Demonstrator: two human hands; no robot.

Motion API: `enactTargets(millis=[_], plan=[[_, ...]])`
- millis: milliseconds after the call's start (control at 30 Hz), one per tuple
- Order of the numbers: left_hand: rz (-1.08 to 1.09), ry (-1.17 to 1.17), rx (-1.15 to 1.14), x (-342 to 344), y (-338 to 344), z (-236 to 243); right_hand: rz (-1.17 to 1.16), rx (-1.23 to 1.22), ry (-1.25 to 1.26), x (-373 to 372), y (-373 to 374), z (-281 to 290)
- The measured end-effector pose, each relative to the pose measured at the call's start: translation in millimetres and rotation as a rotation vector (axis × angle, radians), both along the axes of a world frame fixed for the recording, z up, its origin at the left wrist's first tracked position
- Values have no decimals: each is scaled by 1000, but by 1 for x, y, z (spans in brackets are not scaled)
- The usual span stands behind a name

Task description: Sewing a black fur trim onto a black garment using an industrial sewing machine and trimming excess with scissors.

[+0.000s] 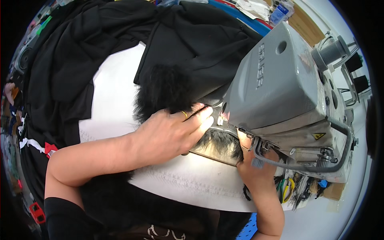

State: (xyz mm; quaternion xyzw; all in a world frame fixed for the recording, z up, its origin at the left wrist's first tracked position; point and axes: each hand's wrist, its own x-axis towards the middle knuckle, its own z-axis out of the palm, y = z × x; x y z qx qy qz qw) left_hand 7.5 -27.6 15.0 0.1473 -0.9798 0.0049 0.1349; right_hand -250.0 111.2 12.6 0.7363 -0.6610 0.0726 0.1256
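Note:
A grey sewing machine (272,76) stands on the right, its lamp lighting the cloth under its head. My left hand (172,130), a ring on one finger, is closed on black fur trim (166,90) beside the needle area. Long dark hairs of the trim (220,140) spread over the lit bed, between my two hands. Partly covered by the machine's front, my right hand (258,166) grips the trim's edge from the right; its thumb shows, most other fingers are hidden. Black fabric (192,44) extends from the trim to the back. The needle itself is hidden.
The white table (192,184) has a ruler scale near its front edge. Heaped black cloth (60,76) covers its left side. Yellow-and-green-handled scissors (287,190) lie by my right wrist, beside loose fur scraps (304,190). A plastic bottle (280,14) is at the back right.

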Motion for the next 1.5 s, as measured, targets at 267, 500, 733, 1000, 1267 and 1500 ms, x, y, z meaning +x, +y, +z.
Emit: enactTargets(millis=[267,500,733,1000,1267,1500], plan=[[-47,146,30,-1,-4,-3,-79,59,-8,1,13,-2],[-56,219,54,21,11,-5,125,153,-208,-19,8,0],[-48,170,99,23,14,-3,273,174,-304,-19,-8,10],[-38,100,101,19,13,5,122,285,-424,-4,1,5],[-80,2,130,7,7,1,84,222,-123,-13,8,6],[-100,91,51,15,8,1,35,149,-244,-15,8,2]])
